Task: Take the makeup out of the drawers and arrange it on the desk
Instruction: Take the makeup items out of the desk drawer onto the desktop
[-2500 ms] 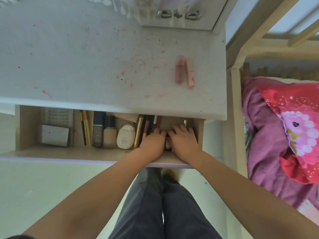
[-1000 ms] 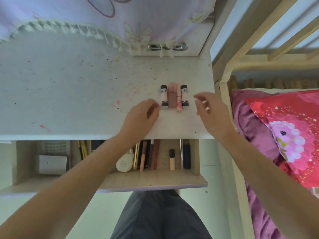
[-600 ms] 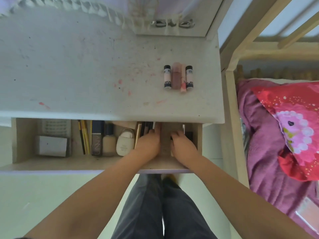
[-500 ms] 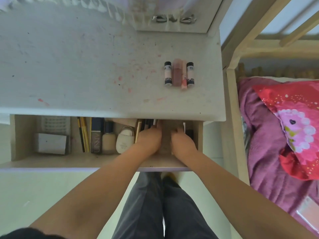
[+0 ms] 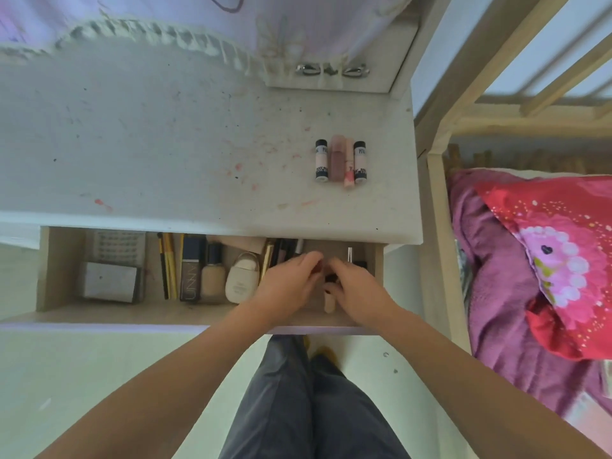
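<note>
A small beige cosmetic tube with a dark cap (image 5: 329, 298) lies in the right end of the open light-wood drawer (image 5: 185, 313), its pale lower end showing between the two hands. The right hand (image 5: 356, 286) has its fingers curled down over the tube's dark cap, the thumb against it; whether it truly grips the tube cannot be told. The left hand (image 5: 288, 283) sits just beside it, fingers bent down into the same corner of the drawer, and what they touch is hidden. Further left in the drawer lie a bundle of dark and gold pencils (image 5: 281, 251), a white rounded compact bottle (image 5: 241, 279), a beige foundation bottle with a dark cap (image 5: 212, 273), a dark blue rectangular tube (image 5: 192, 270), yellow-handled brushes (image 5: 169, 265) and a grey box (image 5: 109, 281). Above, on the stained white desk top (image 5: 149, 144), four items lie side by side, touching: two pale pink sticks with black caps (image 5: 321, 160) on the outside, a dusty pink lip tube (image 5: 337, 157) and a thin pink tube (image 5: 348, 164) between them. To the right is a bed with a purple blanket (image 5: 490, 260) and a red flowered pillow (image 5: 563, 243).
</note>
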A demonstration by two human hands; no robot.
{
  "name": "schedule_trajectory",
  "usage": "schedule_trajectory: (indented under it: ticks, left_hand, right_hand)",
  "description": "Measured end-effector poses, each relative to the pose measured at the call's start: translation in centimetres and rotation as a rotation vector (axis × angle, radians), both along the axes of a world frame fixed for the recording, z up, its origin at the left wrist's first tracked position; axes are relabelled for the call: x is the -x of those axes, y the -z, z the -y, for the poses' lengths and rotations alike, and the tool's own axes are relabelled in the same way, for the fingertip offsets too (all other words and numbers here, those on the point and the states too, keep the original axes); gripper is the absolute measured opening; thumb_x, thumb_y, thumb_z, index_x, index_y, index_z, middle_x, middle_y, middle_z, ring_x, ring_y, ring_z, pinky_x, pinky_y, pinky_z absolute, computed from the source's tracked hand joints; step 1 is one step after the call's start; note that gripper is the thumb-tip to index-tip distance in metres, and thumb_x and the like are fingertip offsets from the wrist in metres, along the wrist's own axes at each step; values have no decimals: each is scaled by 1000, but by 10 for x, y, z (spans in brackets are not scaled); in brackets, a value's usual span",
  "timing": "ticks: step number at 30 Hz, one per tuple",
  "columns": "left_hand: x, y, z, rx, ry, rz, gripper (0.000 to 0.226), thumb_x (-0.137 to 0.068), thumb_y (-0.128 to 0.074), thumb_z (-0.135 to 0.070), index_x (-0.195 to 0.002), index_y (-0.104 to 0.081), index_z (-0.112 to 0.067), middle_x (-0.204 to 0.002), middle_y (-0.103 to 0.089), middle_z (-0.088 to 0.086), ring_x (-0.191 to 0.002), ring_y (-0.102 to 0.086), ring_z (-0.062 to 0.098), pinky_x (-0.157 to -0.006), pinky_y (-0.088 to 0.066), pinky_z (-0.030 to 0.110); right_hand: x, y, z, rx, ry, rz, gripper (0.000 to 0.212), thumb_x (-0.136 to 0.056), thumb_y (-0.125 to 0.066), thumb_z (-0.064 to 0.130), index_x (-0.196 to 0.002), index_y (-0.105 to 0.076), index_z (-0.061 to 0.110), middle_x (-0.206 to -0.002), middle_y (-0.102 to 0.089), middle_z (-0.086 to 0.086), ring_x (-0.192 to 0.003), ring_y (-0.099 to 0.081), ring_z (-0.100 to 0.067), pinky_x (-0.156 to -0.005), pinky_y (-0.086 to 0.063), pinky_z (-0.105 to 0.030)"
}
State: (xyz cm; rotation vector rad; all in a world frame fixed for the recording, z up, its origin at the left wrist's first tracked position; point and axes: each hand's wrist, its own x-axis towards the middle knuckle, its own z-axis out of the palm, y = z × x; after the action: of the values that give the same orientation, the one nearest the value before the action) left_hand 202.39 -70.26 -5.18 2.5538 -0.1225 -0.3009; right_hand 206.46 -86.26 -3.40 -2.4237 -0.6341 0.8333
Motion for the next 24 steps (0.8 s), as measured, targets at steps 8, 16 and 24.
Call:
schedule_trajectory:
  ticks: [8, 16, 24]
  left_hand:
    - [-102, -96, -47, 508, -502, 164, 13, -91, -59, -22, -100, -52, -27, -72, -62, -8, -65, -62, -1, -60, -47, 12]
    - [-190, -60, -50, 333, -544, -9, 12, -90, -60, -25, -98, -57, -17, -78, -61, 2, -62, -58, 10, -56, -45, 21]
    - [-196, -55, -42, 302, -532, 15, 21, -92, -56, -27, -109, -55, -15, -73, -54, -7, -62, -53, 7, -55, -43, 20]
  right_hand:
    - [-126, -96, 27, -375, 450, 83, 10, -91, -59, 22, -83, -59, 29, -68, -64, 9, -51, -56, 4, -48, -42, -8]
    - [-209, -52, 7, -142, 453, 134, 18, -92, -57, 27, -97, -62, 10, -82, -63, -4, -72, -58, -18, -59, -43, -23]
    - [-200, -45, -12, -78, 393, 279, 18, -93, -56, 26, -100, -65, 12, -101, -58, -7, -82, -49, -11, -66, -26, -10]
